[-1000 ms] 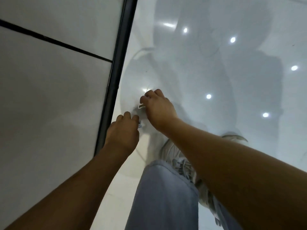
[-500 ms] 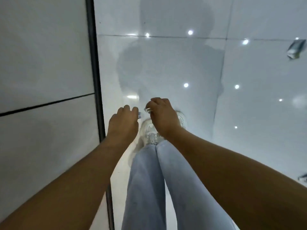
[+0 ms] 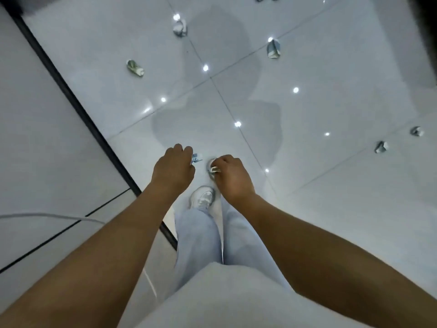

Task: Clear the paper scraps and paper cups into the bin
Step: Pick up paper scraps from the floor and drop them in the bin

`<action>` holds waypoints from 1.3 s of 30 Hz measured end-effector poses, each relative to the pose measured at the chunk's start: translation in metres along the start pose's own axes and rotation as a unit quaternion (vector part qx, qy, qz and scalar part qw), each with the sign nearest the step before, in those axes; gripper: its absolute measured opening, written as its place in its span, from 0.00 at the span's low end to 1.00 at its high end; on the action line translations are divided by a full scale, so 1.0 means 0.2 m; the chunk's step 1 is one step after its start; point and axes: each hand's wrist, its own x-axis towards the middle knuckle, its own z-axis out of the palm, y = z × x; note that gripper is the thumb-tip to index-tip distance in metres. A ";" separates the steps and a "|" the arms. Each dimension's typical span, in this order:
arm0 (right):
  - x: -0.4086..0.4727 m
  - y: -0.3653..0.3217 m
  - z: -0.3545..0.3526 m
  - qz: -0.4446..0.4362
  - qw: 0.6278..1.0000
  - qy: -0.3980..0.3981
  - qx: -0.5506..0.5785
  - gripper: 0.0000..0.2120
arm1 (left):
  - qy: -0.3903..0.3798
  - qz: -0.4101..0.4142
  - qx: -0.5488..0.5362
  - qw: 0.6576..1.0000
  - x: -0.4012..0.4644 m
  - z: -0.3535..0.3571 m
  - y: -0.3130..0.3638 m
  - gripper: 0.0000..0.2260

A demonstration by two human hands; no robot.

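Left hand point(image 3: 173, 166) curled round a small bluish paper scrap point(image 3: 196, 158), poking out past the fingers. Right hand point(image 3: 230, 177) pinching a crumpled white scrap point(image 3: 214, 169), held above the glossy tiled floor point(image 3: 319, 209). More crumpled scraps point(image 3: 135, 68) lying well apart on the tiles further out. White sneaker point(image 3: 202, 197) just below both hands.

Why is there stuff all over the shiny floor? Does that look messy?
Yes. Crumpled paper scraps lie scattered on the tiles, one by the dark strip, others further off, two at the right. Left hand and right hand each hold a scrap. No bin shows.
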 end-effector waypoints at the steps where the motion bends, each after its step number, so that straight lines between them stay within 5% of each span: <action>1: -0.07 0.02 -0.03 0.024 0.999 0.015 0.014 0.14 | -0.002 0.019 0.009 1.000 -0.02 -0.02 0.07 0.11; 10: -0.78 0.23 -0.13 0.192 0.957 0.168 0.138 0.12 | -0.045 0.207 0.155 0.965 -0.35 -0.09 0.59 0.10; 19: -1.46 0.47 0.03 0.325 0.870 0.280 0.243 0.11 | -0.085 0.371 0.280 0.881 -0.80 0.15 1.17 0.11; 30: -2.44 0.98 0.47 0.408 0.784 0.337 0.324 0.10 | -0.120 0.456 0.371 0.800 -1.50 0.91 1.78 0.12; 39: -3.19 1.43 0.83 0.479 0.713 0.363 0.361 0.10 | -0.143 0.560 0.430 0.694 -2.06 1.55 2.22 0.11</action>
